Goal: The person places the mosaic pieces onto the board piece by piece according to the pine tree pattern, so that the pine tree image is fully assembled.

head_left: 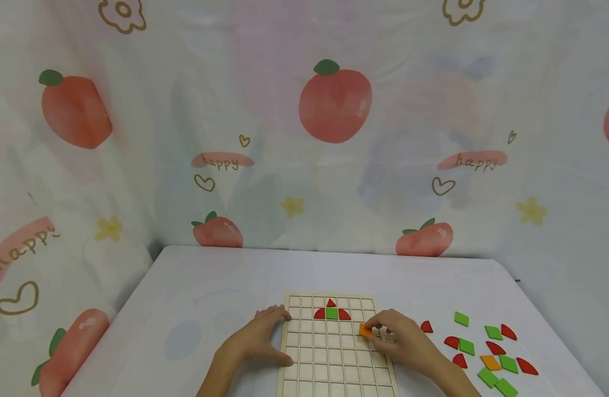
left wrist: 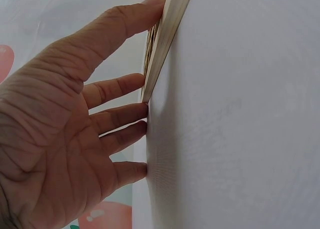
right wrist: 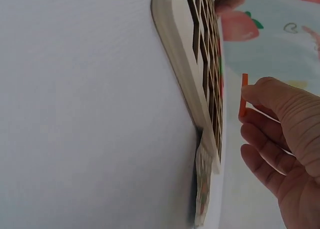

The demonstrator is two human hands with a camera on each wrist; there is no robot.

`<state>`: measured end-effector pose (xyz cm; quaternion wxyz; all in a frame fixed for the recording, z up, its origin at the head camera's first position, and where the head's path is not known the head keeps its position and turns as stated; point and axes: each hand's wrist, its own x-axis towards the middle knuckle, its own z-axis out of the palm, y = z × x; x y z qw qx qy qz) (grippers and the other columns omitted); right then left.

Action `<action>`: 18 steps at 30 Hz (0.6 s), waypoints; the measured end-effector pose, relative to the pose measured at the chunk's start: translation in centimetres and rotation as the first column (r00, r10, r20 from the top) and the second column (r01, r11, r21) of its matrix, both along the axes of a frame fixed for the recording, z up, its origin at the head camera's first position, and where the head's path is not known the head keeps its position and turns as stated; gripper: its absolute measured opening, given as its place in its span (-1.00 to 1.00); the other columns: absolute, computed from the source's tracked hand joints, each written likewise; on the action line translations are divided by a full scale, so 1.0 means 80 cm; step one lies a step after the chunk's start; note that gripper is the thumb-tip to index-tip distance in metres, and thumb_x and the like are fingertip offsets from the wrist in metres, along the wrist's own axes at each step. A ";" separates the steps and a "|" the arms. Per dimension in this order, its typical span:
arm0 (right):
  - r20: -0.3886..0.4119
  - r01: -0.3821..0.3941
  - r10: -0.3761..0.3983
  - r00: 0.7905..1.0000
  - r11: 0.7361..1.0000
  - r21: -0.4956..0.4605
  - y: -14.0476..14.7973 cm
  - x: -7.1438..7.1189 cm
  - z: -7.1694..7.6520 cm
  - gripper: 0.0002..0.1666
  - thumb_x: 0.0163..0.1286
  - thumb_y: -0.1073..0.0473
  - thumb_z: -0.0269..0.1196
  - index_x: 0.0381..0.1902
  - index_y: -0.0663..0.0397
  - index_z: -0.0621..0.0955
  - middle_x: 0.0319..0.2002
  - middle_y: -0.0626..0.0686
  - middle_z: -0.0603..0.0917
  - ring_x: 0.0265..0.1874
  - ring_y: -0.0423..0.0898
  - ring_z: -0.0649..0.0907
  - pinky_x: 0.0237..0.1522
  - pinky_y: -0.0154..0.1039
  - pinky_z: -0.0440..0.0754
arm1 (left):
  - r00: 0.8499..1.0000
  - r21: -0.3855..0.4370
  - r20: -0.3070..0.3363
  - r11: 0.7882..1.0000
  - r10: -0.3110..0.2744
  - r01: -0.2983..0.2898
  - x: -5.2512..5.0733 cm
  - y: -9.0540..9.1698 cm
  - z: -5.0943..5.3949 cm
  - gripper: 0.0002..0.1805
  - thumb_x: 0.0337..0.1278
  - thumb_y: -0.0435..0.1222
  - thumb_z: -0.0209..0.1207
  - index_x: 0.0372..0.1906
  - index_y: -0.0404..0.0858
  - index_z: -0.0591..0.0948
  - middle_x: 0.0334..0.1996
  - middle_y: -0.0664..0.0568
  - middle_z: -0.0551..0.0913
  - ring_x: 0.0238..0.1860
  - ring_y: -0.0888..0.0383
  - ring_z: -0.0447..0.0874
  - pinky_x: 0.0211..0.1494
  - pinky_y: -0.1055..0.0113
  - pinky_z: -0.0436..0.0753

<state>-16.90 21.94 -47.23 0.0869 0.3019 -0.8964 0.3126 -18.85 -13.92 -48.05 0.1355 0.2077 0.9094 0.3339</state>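
A wooden grid board lies on the white table. In its upper rows sit a green square tile, a red triangle above it and red quarter-round tiles on either side. My right hand pinches an orange square tile between thumb and fingertips over the board's right part; the right wrist view shows this tile edge-on, raised above the grid. My left hand spreads along the board's left edge, its thumb touching the rim and the other fingers fairly straight.
Right of the board are scattered loose green squares, red pieces and an orange square. A thin patterned piece lies by the board's edge. A fruit-printed curtain hangs behind the table.
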 end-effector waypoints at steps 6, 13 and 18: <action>0.020 -0.056 0.055 0.998 0.997 0.052 -0.027 -0.005 0.008 -0.77 0.29 0.24 0.44 -0.10 -0.05 0.70 -0.13 -0.15 0.72 -0.17 -0.16 0.66 -0.15 -0.27 0.73 | 1.000 -0.021 0.005 1.000 0.007 -0.007 -0.001 0.000 0.002 -0.13 -0.30 -0.01 0.66 0.21 -0.06 0.49 0.49 -0.26 0.32 0.56 -0.29 0.15 0.57 -0.32 0.10; -0.131 -0.139 0.151 0.980 0.985 0.098 -0.053 -0.015 0.000 -0.80 0.24 0.27 0.47 -0.22 -0.07 0.69 -0.22 -0.18 0.70 -0.19 -0.21 0.65 -0.18 -0.28 0.72 | 1.000 -0.008 -0.010 1.000 -0.011 0.011 -0.001 -0.001 0.000 -0.13 -0.30 0.00 0.65 0.21 -0.09 0.47 0.49 -0.24 0.33 0.56 -0.27 0.15 0.59 -0.28 0.06; -0.136 -0.140 0.162 0.977 0.977 0.161 -0.067 -0.021 -0.004 -0.82 0.23 0.27 0.48 -0.31 -0.09 0.67 -0.27 -0.20 0.67 -0.21 -0.25 0.63 -0.22 -0.32 0.71 | 1.000 0.000 -0.010 1.000 -0.014 0.014 0.000 -0.001 -0.002 -0.13 -0.30 0.00 0.66 0.20 -0.10 0.48 0.50 -0.26 0.32 0.56 -0.27 0.16 0.60 -0.27 0.05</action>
